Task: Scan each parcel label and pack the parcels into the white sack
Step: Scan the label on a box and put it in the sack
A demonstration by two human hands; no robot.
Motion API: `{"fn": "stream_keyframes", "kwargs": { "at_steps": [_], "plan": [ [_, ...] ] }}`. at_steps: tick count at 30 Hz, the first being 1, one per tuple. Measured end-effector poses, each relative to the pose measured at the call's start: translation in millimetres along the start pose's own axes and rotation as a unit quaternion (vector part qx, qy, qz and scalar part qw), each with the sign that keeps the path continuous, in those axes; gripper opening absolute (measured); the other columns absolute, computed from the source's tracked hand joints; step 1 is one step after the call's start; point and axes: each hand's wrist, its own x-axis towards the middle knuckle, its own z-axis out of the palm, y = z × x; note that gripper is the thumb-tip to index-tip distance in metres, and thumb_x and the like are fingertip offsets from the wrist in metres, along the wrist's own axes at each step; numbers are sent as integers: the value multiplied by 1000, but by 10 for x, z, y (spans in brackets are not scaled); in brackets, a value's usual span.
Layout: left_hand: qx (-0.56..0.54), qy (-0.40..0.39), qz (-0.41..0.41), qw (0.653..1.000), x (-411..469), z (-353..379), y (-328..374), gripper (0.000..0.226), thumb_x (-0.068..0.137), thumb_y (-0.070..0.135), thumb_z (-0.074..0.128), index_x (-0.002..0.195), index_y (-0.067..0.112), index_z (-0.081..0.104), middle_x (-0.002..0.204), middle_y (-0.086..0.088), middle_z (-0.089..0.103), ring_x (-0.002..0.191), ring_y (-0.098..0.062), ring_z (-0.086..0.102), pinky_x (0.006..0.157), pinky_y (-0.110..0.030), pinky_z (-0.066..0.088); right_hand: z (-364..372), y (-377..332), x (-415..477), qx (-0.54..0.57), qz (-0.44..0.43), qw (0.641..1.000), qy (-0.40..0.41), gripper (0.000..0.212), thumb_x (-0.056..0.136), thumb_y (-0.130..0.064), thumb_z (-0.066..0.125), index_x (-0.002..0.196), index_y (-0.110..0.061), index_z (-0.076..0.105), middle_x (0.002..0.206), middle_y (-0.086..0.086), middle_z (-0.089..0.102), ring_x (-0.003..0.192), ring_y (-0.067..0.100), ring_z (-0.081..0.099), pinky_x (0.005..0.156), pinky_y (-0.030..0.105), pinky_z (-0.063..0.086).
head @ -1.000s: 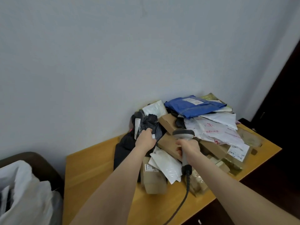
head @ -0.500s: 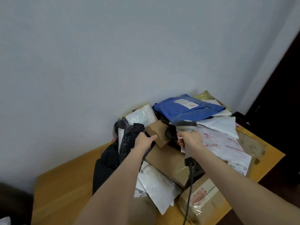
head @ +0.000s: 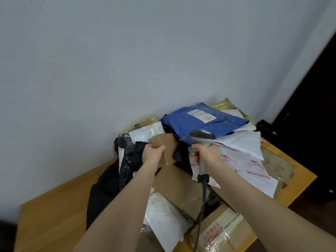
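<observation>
A heap of parcels covers the wooden table (head: 54, 211) by the wall. My left hand (head: 152, 155) grips a small brown cardboard box (head: 166, 142) at the heap's left side, thumb on its front face. My right hand (head: 207, 154) holds a grey barcode scanner (head: 202, 137) by its handle, head pointing away over the heap; its cable (head: 201, 213) hangs down. A blue mailer (head: 201, 120) with a white label lies on top behind the scanner. The white sack is out of view.
Black plastic bags (head: 127, 160) sit left of the small box. White mailers (head: 241, 144), a printed white bag (head: 251, 171), a larger brown box (head: 181, 186) and a taped box (head: 218, 233) fill the rest. A dark door (head: 316, 124) stands at right.
My left hand left the black bag and took hold of the small brown box. The view swung right and closer, so the white sack at lower left dropped out of view.
</observation>
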Motion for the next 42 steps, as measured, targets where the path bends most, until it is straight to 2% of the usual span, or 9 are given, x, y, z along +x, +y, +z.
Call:
{"fn": "stream_keyframes", "kwargs": {
  "at_steps": [5, 12, 15, 18, 25, 29, 34, 37, 42],
  "plan": [
    [127, 19, 186, 974, -257, -393, 210, 64, 71, 33, 79, 128, 19, 54, 118, 1, 60, 103, -18, 59, 86, -34, 48, -62, -136, -146, 31, 1, 998, -56, 12, 85, -14, 71, 83, -5, 65, 64, 8, 66, 50, 14, 58, 52, 26, 51],
    [176, -121, 244, 946, -766, -167, -52, 39, 81, 19, 75, 117, 21, 62, 115, 3, 59, 107, -20, 58, 77, -10, 44, -235, 15, -262, 26, -9, 999, -32, 31, 80, -32, 78, 94, -7, 64, 76, 6, 71, 59, 17, 66, 48, 25, 47],
    [140, -191, 208, 949, -889, 34, -176, 38, 94, 11, 59, 131, 7, 54, 129, -11, 58, 120, -26, 55, 100, -28, 44, -331, 98, -219, -16, -13, 999, -33, 33, 77, -36, 79, 95, -14, 63, 93, 7, 73, 77, 20, 69, 65, 32, 54],
    [82, -178, 179, 964, -916, 116, -299, 40, 95, -3, 51, 135, -2, 48, 130, -23, 56, 125, -31, 51, 101, -24, 40, -344, 183, -173, -81, -34, 996, -9, 46, 73, -41, 81, 102, -11, 62, 104, 8, 68, 95, 24, 63, 85, 36, 49],
    [28, -214, 132, 968, -868, 84, -379, 41, 97, 3, 50, 137, 6, 49, 132, -13, 55, 118, -14, 52, 82, -4, 41, -75, 198, -137, -169, -55, 983, 46, 51, 67, -49, 82, 92, -18, 51, 68, -8, 50, 58, 8, 46, 36, 17, 30],
    [-10, -207, 7, 978, -855, 52, -413, 43, 100, 22, 49, 142, 17, 43, 133, 3, 50, 116, -12, 50, 92, -28, 43, -9, 153, -109, -216, -53, 972, 77, 53, 69, -47, 80, 100, -11, 56, 76, 0, 55, 65, 16, 51, 54, 24, 38],
    [-82, -209, -164, 961, -904, 0, -432, 53, 98, 45, 45, 138, 9, 42, 132, -18, 54, 113, -32, 58, 90, -43, 51, -133, 111, -148, -161, -53, 982, 79, 43, 70, -38, 78, 98, -12, 58, 79, 0, 58, 68, 14, 53, 58, 26, 38],
    [-176, -229, -167, 943, -976, -44, -318, 43, 97, 41, 49, 128, 11, 52, 116, -14, 65, 95, -28, 65, 78, -42, 55, -216, 94, -238, -61, -39, 995, 71, 33, 70, -33, 77, 89, -17, 56, 82, 0, 61, 79, 19, 58, 74, 33, 44],
    [-229, -198, -102, 948, -1081, -365, -144, 36, 93, 23, 60, 125, 8, 57, 113, -10, 67, 93, -22, 66, 69, -34, 57, -241, 107, -450, 48, -21, 999, 6, 22, 74, -24, 75, 85, -15, 59, 83, 9, 67, 77, 25, 68, 63, 36, 57]
  ]
}}
